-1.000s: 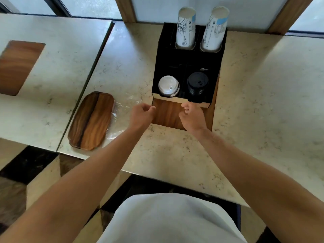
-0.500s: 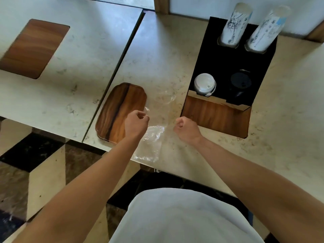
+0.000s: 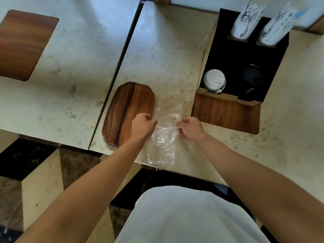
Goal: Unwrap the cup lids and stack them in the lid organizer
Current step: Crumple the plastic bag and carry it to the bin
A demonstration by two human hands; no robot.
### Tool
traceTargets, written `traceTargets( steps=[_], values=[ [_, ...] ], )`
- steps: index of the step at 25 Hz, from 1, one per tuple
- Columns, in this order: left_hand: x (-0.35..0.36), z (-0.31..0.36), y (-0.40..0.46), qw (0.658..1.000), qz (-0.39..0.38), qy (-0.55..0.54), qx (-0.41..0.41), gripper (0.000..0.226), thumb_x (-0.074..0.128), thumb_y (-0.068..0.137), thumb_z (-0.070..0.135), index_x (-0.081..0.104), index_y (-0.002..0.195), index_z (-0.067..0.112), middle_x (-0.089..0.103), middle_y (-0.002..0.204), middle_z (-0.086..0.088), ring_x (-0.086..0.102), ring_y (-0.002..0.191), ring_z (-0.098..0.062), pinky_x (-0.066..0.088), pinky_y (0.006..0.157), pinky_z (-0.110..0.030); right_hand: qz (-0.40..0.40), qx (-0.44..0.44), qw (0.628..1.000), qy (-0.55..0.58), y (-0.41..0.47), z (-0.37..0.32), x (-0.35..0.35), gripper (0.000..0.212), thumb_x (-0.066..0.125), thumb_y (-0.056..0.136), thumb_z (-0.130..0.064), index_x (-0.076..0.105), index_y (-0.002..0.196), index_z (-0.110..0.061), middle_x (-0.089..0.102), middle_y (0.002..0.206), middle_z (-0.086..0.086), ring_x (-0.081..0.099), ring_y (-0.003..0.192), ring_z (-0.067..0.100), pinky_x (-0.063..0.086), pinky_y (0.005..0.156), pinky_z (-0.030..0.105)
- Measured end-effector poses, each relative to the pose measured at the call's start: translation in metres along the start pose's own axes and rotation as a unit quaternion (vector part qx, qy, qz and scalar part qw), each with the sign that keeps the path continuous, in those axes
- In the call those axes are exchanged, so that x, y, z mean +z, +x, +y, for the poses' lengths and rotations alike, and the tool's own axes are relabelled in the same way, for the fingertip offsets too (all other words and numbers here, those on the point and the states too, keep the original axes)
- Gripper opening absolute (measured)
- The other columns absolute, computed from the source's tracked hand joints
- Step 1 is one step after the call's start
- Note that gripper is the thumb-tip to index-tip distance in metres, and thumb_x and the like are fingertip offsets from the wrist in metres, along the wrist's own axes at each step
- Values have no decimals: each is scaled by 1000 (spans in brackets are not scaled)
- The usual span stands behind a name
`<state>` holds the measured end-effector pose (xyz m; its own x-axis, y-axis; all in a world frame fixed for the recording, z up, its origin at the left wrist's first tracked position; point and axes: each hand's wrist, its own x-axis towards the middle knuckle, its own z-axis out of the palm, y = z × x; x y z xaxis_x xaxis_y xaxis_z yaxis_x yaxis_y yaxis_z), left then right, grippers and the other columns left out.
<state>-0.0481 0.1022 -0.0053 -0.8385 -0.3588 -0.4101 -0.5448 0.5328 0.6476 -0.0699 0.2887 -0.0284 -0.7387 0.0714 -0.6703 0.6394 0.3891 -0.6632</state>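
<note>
Moved: your hands are spreading apart since earlier | left hand [image 3: 142, 124], right hand [image 3: 190, 127]: curled, pinching wrap [image 3: 164, 135] | tip: keep pulling evenly, clear of organizer [image 3: 245, 60].

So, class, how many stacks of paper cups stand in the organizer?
2: the left cup stack and the right cup stack, side by side in the organizer's far slots.

On the pale bench [image 3: 166, 50], the left hand [image 3: 142, 126] and right hand [image 3: 190, 128], both curled, pinch opposite edges of a clear plastic wrap [image 3: 164, 141] lying between a wooden tray [image 3: 122, 111] and the black lid organizer [image 3: 245, 55], which holds white lids [image 3: 214, 81] and black lids [image 3: 252, 77].
</note>
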Motion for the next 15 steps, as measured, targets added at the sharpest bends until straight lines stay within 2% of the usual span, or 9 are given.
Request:
traceTargets(
  steps=[2, 3, 5, 7, 9, 11, 13, 15],
  values=[
    [2, -3, 9, 998, -18, -48, -19, 5, 75, 83, 17, 76, 82, 21, 69, 85, 1, 62, 76, -15, 51, 75, -29, -4, 3, 1000, 5, 1, 0, -3, 18, 70, 83, -15, 69, 66, -12, 63, 55, -1, 58, 59, 16, 59, 73, 44],
    [3, -4, 12, 996, -34, -71, -33, 6, 76, 84, 15, 80, 88, 17, 73, 87, -1, 64, 73, -14, 53, 72, -29, -5, 3, 1000, 15, 1, 1, -5, 20, 69, 84, -12, 69, 64, -11, 62, 52, -3, 56, 55, 15, 55, 66, 39],
    [5, -1, 14, 991, -80, -96, -57, 9, 76, 86, 12, 78, 80, 18, 72, 81, -3, 60, 62, -11, 52, 61, -27, -1, 5, 999, 52, 0, 1, -8, 17, 66, 89, -8, 71, 74, -12, 64, 56, -1, 54, 50, 12, 48, 53, 27],
    [9, 0, 16, 988, -99, -98, -62, 17, 78, 85, 11, 73, 71, 20, 69, 74, 0, 56, 57, -10, 47, 54, -24, 1, 12, 994, 107, -3, 1, -13, 9, 64, 94, -6, 70, 89, -11, 67, 69, 4, 58, 55, 12, 43, 43, 18],
    [13, 2, 15, 988, -89, -107, -65, 12, 81, 82, 13, 71, 77, 17, 68, 77, 1, 53, 56, -9, 43, 53, -25, -12, 15, 988, 150, -6, 3, -19, 8, 63, 96, -6, 68, 94, -12, 70, 78, 5, 66, 61, 12, 43, 42, 15],
    [17, 4, 13, 986, -93, -118, -71, 15, 81, 81, 17, 70, 91, 13, 68, 85, -1, 54, 57, -11, 42, 53, -26, -33, 5, 984, 177, -10, 4, -28, 8, 61, 98, -6, 66, 96, -12, 74, 83, 4, 72, 64, 10, 43, 44, 16],
    [23, 8, 13, 979, -137, -132, -76, 18, 79, 85, 16, 71, 99, 8, 67, 84, -7, 56, 55, -16, 46, 51, -27, -32, -6, 981, 191, -13, 6, -39, 7, 59, 99, -7, 66, 99, -11, 75, 87, 5, 73, 65, 10, 44, 49, 20],
    [30, 14, 12, 965, -199, -154, -71, 5, 75, 88, 11, 74, 91, 7, 64, 77, -10, 56, 56, -18, 52, 49, -29, -8, -7, 980, 201, -16, 11, -49, 8, 59, 99, -6, 66, 98, -10, 75, 88, 8, 70, 65, 13, 45, 50, 22]
  ],
)
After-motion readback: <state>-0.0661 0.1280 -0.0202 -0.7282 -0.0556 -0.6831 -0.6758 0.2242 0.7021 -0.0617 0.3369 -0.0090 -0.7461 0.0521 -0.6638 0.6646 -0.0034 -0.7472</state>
